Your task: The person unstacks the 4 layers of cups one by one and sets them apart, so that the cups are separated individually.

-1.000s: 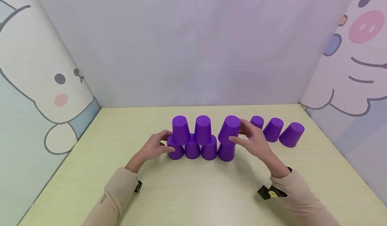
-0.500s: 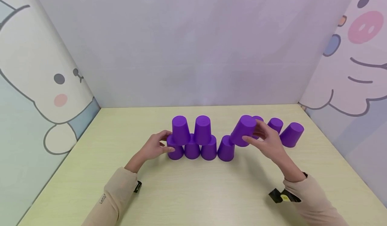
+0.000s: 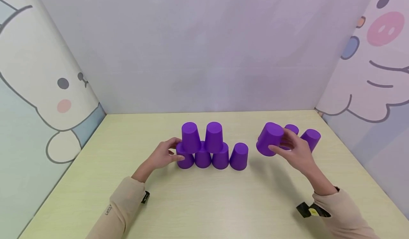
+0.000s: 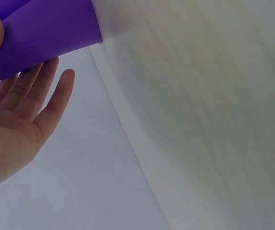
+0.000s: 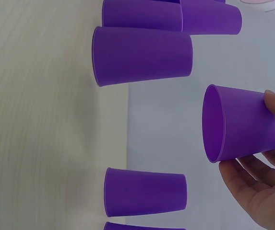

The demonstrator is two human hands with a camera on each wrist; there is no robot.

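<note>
My left hand grips the leftmost bottom cup of a purple stack, thumb on its near side. In the left wrist view that cup lies between thumb and fingers. Two upside-down cups, one left and one right, sit on the bottom row. Just right of the stack, a single purple cup stands upside down with nothing on top. My right hand holds another upside-down purple cup in the air; its open rim shows in the right wrist view, clear of the table.
At the right, behind my right hand, more upside-down purple cups stand on the table, one at the far right and another partly hidden. A pale backdrop rises behind the table, with cartoon-printed panels at both sides.
My right hand has carried its cup rightward, from over the rightmost bottom cup to in front of the cups at the right. The left hand has stayed in place.
</note>
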